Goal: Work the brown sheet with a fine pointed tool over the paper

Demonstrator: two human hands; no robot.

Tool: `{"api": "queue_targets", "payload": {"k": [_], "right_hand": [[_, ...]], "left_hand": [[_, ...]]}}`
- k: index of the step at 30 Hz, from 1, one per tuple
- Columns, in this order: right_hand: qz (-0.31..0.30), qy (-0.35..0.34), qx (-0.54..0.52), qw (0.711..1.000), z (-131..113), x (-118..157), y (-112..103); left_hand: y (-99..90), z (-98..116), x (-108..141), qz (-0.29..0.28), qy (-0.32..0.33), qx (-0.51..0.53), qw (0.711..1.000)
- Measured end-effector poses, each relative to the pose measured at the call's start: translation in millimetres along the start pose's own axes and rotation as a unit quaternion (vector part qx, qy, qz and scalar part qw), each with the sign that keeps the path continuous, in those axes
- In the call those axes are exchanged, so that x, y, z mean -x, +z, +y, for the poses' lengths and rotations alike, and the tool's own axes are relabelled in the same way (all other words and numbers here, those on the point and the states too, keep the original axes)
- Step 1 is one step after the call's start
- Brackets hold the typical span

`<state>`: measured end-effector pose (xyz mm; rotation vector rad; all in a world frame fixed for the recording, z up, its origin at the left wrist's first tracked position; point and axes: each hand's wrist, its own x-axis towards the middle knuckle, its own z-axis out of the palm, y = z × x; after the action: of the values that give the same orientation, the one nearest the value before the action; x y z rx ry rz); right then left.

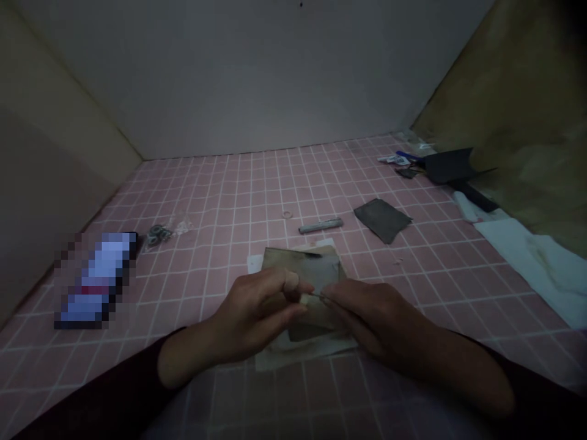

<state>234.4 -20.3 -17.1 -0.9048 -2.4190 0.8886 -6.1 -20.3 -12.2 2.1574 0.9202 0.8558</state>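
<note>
Over a flat, worn plate (pixel 302 264) in front of me, my two hands meet fingertip to fingertip. My left hand (pixel 250 315) is closed in a pinch, with a pale band (pixel 291 281) around one finger. At its fingertips sits a tiny pale piece (pixel 304 299), too small to name. My right hand (pixel 383 321) has its fingers pressed together around a thin, rod-like thing whose tip points to the left fingertips; most of it is hidden. Stained sheets of paper or cloth (pixel 270 360) lie under the plate.
Beyond the plate are a small ring (pixel 287 214), a grey tube-like roll (pixel 321 225) and dark square sheets (pixel 383 220). A blurred phone (pixel 98 278) and a clear bag with metal parts (pixel 158 235) lie left. A black dustpan-like item (pixel 449 166) and white paper (pixel 527 256) line the right wall.
</note>
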Motion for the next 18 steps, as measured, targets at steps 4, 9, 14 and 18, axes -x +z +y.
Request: {"api": "queue_targets", "payload": {"k": [4,9,14,18], "right_hand": [[-0.083,0.08,-0.14,0.983,-0.1,-7.2,-7.7],[-0.187,0.146,-0.315,0.919,2.1,-14.1,-17.7],[0.012,0.016,-0.023,1.0,2.8,-2.2,-1.2],[-0.046,0.044,-0.033,0.997,3.1,-2.4,-0.8]], "left_hand": [[4.8,-4.5,2.5,-0.002,0.05,-0.045,0.998],[4.0,-4.4,3.8,-0.001,0.096,-0.048,0.994],[0.0,-0.7,0.0,0.01,0.004,-0.007,1.0],[2.6,-4.6,1.1,-0.011,0.037,-0.048,0.998]]}}
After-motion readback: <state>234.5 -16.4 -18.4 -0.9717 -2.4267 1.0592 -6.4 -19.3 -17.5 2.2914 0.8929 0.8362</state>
